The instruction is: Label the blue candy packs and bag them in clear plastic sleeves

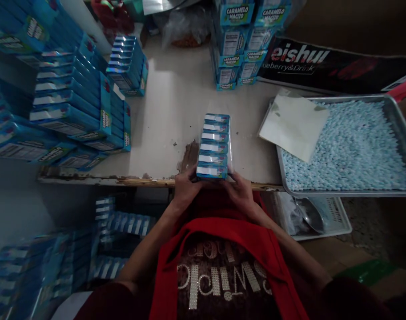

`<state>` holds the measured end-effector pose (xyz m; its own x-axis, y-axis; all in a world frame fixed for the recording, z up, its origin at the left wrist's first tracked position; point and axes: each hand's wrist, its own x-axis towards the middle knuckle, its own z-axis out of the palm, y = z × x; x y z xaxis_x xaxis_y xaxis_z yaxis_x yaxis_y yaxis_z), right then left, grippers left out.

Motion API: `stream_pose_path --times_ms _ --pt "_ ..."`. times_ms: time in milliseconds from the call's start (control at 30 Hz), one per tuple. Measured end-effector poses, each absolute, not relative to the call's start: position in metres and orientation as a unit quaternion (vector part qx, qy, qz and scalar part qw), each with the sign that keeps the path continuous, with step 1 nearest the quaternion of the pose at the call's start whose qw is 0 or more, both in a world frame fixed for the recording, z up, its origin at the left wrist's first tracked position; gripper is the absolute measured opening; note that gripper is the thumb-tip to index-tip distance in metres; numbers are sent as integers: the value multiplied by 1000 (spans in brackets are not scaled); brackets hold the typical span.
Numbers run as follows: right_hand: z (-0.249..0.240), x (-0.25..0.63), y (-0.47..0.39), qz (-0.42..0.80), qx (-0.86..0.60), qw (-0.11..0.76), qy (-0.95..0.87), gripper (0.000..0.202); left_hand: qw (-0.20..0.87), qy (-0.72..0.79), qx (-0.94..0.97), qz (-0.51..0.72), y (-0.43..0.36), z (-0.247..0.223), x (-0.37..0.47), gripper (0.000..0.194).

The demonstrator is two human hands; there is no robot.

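1. Through the head camera, I have a clear-wrapped pack of blue candy boxes (213, 146) at the centre of my clock, its six boxes lined up front to back on the worn tabletop (169, 106), right by the chipped near edge.
2. My left hand (186, 189), at 7 o'clock, grasps the pack's near left corner; some of its fingers are hidden from me.
3. My right hand (240, 190), at 5 o'clock, grasps the near right corner, fingers bent in against the wrap, so the pack sits between both hands.
4. At 12 to 1 o'clock I see a stack of Caramelo Macizo packs (240, 49), with a clear plastic bag (189, 26) of something orange-brown just left of it.
5. Toward 10 o'clock stand large stacked blue packs (72, 102), and a smaller blue pack (127, 66) sits between 10 and 11.
6. At 3 o'clock I have a metal tray (391, 118) spread with small pale-blue and white pieces (352, 151); a cream-coloured sheet (294, 124) lies over its far left corner.
7. Behind the tray, around 2 o'clock, is a black printed box (336, 66).
8. Below table level, a metal scoop (311, 215) rests in a white plastic basket (338, 220) at 4 o'clock, and more blue packs (129, 222) sit toward 8.
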<state>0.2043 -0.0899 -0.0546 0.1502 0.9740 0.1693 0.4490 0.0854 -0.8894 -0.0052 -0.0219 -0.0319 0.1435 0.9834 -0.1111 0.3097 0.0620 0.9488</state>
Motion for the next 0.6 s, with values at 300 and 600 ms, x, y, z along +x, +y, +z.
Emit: stream_pose_path --times_ms 300,600 --pt "-58 211 -71 207 -662 415 -589 28 354 611 599 378 -19 -49 25 41" --pt "-60 219 -85 152 -668 327 -652 34 309 612 625 374 -24 -54 25 28"
